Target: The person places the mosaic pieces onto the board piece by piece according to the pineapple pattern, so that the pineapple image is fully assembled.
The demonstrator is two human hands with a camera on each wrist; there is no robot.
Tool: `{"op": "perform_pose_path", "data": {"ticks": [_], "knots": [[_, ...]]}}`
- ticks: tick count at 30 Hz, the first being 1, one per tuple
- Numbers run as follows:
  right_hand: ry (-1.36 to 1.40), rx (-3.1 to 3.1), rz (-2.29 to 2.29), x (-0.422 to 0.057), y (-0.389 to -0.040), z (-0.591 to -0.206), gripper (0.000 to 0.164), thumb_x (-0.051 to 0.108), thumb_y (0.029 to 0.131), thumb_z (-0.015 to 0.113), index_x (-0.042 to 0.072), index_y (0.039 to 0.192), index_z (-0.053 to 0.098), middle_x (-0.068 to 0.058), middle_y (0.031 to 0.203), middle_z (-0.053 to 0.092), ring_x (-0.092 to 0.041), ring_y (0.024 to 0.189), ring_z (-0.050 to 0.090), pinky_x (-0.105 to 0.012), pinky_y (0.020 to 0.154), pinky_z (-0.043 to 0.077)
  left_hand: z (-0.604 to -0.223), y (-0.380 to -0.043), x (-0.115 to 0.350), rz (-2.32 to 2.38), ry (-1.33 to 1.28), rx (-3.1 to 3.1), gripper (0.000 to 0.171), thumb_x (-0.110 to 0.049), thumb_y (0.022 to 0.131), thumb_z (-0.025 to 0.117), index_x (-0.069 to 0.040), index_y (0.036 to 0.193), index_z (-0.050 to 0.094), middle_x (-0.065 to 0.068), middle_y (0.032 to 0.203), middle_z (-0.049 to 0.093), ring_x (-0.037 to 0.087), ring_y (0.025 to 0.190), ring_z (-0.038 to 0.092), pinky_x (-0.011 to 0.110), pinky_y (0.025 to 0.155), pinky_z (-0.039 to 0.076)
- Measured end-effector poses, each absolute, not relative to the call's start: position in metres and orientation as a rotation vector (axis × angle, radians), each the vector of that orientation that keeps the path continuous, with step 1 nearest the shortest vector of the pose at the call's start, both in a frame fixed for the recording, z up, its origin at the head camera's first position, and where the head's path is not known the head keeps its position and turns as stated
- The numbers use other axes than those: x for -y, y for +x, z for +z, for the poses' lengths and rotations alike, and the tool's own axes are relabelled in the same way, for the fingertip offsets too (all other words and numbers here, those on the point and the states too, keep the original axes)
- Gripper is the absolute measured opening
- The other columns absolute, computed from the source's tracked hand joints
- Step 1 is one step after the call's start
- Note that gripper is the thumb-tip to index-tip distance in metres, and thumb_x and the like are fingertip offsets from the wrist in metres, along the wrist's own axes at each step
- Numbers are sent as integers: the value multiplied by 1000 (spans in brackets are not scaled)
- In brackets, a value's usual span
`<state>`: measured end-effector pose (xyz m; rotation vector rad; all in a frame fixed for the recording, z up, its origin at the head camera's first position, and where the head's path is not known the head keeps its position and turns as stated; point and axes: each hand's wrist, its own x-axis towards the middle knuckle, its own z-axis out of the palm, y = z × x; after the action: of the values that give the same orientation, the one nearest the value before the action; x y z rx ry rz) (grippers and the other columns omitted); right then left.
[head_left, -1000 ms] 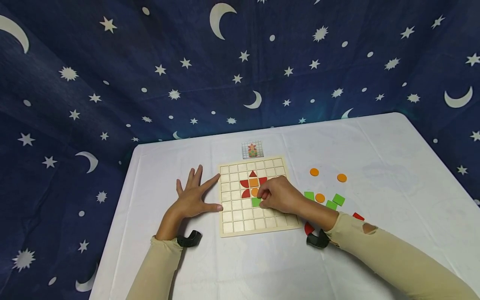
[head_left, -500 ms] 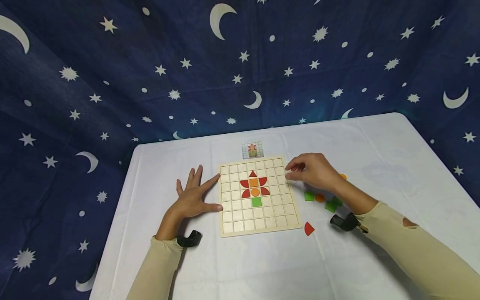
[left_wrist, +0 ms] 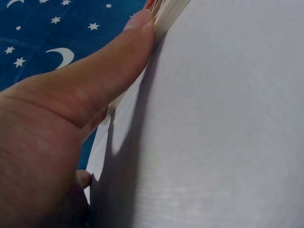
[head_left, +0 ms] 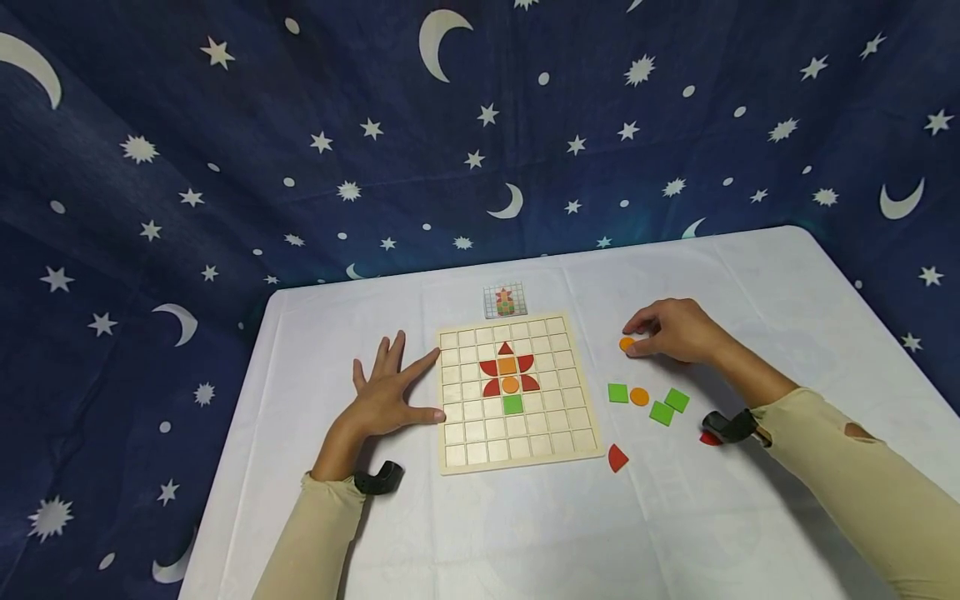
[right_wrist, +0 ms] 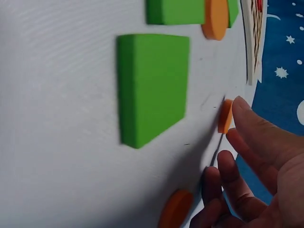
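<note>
My left hand (head_left: 390,402) is spread beside a wooden grid board (head_left: 465,454), thumb and index fingertip at its left edge. In the left wrist view the thumb (left_wrist: 109,61) lies against the board's side. Right of the board, my right hand (head_left: 675,329) has thumb and index finger at opposite edges of an orange disc (head_left: 627,343), pinching it close over the table. The right wrist view shows this orange disc (right_wrist: 226,116) by the thumb tip, the other fingers curled. On the board, red pieces surround an orange square (head_left: 507,366) and an orange disc (head_left: 510,385), above a green square (head_left: 512,404).
A pattern card (head_left: 505,300) lies behind the board. Right of it are green squares (head_left: 618,392), another orange disc (head_left: 639,397) and a red quarter-circle (head_left: 617,458). A further orange disc (right_wrist: 175,209) sits under the right hand. One red piece (head_left: 710,438) is partly behind the right wrist camera.
My right hand has left the board, where a red quarter-circle now shows right of the orange disc, and moved right to the loose orange disc. The left hand has stayed still.
</note>
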<state>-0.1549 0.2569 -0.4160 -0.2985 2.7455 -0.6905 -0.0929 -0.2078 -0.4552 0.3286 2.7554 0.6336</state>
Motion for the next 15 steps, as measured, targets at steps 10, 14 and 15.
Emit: {"op": "perform_pose_path", "data": {"ticks": [10, 14, 15], "knots": [[-290, -2753, -723, -259, -154, -423, 29, 21, 81, 87, 10, 107, 79, -7, 96, 71, -26, 93, 56, -37, 81, 45, -454, -92, 208, 651, 335, -2760, 105, -67, 69, 84, -37, 158, 37, 16, 173, -5, 42, 158, -14, 79, 111, -15], [-316, -2765, -721, -259, -153, -425, 26, 23, 82, 87, 11, 104, 80, -6, 95, 71, -25, 92, 56, -37, 80, 45, -455, -92, 208, 647, 340, -2765, 105, -67, 69, 84, -37, 158, 37, 16, 173, -5, 42, 158, -14, 80, 111, -15], [-324, -2770, -717, -259, -153, -425, 26, 24, 82, 87, 11, 103, 80, -5, 94, 71, -25, 92, 56, -37, 80, 45, -456, -93, 209, 644, 339, -2766, 105, -67, 69, 84, -37, 158, 37, 16, 173, -5, 42, 158, -14, 79, 111, -15]]}}
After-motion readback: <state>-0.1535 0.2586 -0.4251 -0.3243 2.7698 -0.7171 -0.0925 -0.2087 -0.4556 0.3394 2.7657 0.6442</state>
